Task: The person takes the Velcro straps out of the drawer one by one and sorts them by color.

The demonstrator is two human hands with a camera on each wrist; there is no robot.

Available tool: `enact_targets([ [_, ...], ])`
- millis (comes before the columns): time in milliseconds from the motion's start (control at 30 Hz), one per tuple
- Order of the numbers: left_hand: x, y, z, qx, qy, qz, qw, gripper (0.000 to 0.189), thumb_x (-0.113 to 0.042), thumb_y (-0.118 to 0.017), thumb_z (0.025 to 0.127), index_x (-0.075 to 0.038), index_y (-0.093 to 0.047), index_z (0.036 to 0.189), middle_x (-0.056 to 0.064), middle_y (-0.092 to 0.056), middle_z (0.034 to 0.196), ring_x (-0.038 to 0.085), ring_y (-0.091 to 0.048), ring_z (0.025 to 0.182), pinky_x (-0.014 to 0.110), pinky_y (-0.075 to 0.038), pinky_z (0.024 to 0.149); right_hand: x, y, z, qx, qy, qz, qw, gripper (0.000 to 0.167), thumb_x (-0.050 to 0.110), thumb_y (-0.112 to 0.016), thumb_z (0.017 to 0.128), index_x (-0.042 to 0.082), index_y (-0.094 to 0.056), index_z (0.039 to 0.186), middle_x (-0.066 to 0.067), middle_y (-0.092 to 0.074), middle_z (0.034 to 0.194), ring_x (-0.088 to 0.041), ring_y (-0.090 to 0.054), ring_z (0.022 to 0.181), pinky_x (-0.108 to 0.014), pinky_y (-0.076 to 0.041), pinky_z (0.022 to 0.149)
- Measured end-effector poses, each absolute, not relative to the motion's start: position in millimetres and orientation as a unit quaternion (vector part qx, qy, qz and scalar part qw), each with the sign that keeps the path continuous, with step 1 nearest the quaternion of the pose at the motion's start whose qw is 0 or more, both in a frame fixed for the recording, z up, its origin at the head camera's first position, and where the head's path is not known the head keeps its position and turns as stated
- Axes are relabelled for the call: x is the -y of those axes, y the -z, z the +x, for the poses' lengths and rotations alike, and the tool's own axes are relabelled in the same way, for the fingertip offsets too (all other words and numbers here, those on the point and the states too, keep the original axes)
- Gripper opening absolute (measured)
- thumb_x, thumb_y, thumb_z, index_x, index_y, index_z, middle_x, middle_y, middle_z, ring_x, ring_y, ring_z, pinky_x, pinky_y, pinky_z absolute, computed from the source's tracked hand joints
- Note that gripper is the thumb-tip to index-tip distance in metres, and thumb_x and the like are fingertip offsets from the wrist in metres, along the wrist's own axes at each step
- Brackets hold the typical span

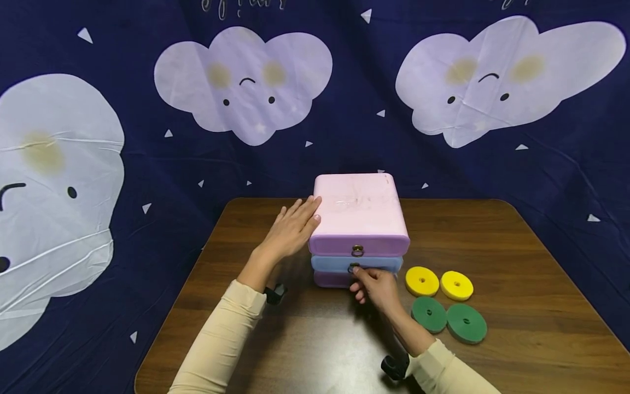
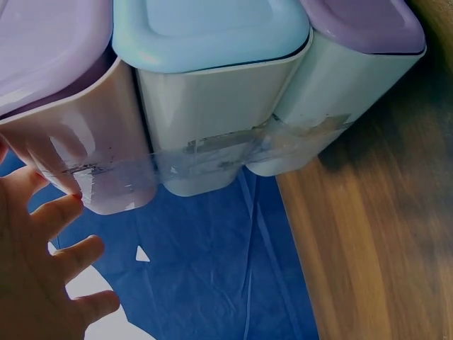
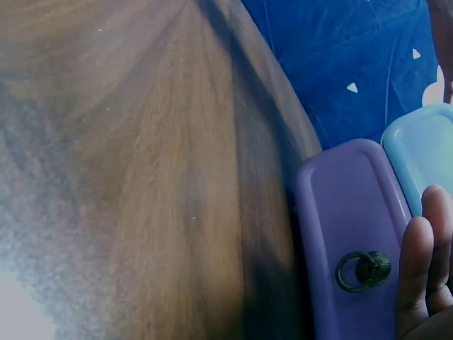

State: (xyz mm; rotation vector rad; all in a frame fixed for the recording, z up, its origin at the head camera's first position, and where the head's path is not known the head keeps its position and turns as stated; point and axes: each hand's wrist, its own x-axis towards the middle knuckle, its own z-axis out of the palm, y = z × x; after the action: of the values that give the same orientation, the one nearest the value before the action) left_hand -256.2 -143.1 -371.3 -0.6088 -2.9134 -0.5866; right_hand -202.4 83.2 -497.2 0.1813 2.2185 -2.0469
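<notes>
A small stacked drawer unit (image 1: 356, 210) stands on the table with a pale pink top. Its upper drawer front (image 1: 332, 245) is purple, the middle drawer front (image 1: 379, 264) blue and the lowest drawer (image 3: 347, 205) purple. My left hand (image 1: 293, 227) lies with extended fingers against the unit's upper left side. At the blue drawer, my right hand (image 1: 378, 287) pinches the small ring pull (image 1: 351, 268) between thumb and forefinger. That grip is outside the right wrist view, where only some fingers (image 3: 414, 273) show beside the lowest drawer's ring pull (image 3: 354, 273).
Two yellow rolled discs (image 1: 413, 280) and two green ones (image 1: 470, 332) lie right of the unit, close to my right forearm. Clear tape (image 2: 205, 149) runs across the unit's side. Behind the brown wooden table (image 1: 492, 235) hangs a dark blue cloth (image 1: 364, 82) with cloud prints.
</notes>
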Motion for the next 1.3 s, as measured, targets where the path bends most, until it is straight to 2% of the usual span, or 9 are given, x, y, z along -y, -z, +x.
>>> enact_targets([
  [300, 145.1, 370.2, -255.8, 0.96, 0.197, -0.193, 0.055, 0.052, -0.051, -0.018, 0.101, -0.036, -0.015, 0.151, -0.008, -0.016, 0.159, 0.025, -0.017, 0.148, 0.056, -0.01, 0.118, -94.8, 494.4, -198.2, -0.725, 0.685, 0.052, 0.043, 0.048, 0.038, -0.064, 0.088, -0.008, -0.067, 0.096, -0.003, -0.068, 0.06, -0.013, -0.059, 0.044, -0.032, -0.054, 0.046],
  [533, 149.5, 372.1, -254.9, 0.959, 0.21, -0.184, 0.044, 0.053, -0.052, -0.019, 0.101, -0.037, -0.014, 0.151, -0.01, -0.013, 0.159, 0.024, -0.015, 0.148, 0.055, -0.007, 0.119, -111.0, 496.3, -190.0, -0.722, 0.688, 0.062, 0.043, 0.05, 0.039, -0.064, 0.088, -0.009, -0.065, 0.103, -0.005, -0.069, 0.065, -0.014, -0.06, 0.048, -0.035, -0.055, 0.05],
  [867, 151.1, 373.5, -254.5, 0.958, 0.213, -0.185, 0.043, 0.053, -0.052, -0.019, 0.101, -0.035, -0.014, 0.151, -0.009, -0.012, 0.159, 0.025, -0.017, 0.148, 0.055, -0.007, 0.118, -123.6, 520.3, -184.1, -0.729, 0.674, 0.095, 0.068, 0.046, 0.038, -0.061, 0.091, -0.005, -0.064, 0.106, -0.004, -0.069, 0.066, -0.014, -0.059, 0.049, -0.03, -0.054, 0.048],
  [1067, 148.9, 373.3, -254.3, 0.957, 0.218, -0.188, 0.042, 0.053, -0.051, -0.019, 0.101, -0.036, -0.014, 0.151, -0.008, -0.013, 0.16, 0.024, -0.016, 0.148, 0.054, -0.006, 0.119, -121.0, 528.9, -181.0, -0.727, 0.675, 0.091, 0.092, 0.041, 0.033, -0.06, 0.092, -0.007, -0.064, 0.102, -0.005, -0.069, 0.066, -0.013, -0.058, 0.049, -0.03, -0.053, 0.047],
  [1300, 143.1, 373.7, -255.1, 0.956, 0.218, -0.194, 0.039, 0.053, -0.052, -0.019, 0.101, -0.037, -0.014, 0.151, -0.009, -0.013, 0.16, 0.025, -0.017, 0.148, 0.054, -0.007, 0.118, -115.2, 533.2, -182.0, -0.727, 0.672, 0.065, 0.123, 0.037, 0.018, -0.055, 0.094, -0.008, -0.057, 0.121, -0.005, -0.071, 0.07, -0.011, -0.06, 0.05, -0.03, -0.054, 0.047],
])
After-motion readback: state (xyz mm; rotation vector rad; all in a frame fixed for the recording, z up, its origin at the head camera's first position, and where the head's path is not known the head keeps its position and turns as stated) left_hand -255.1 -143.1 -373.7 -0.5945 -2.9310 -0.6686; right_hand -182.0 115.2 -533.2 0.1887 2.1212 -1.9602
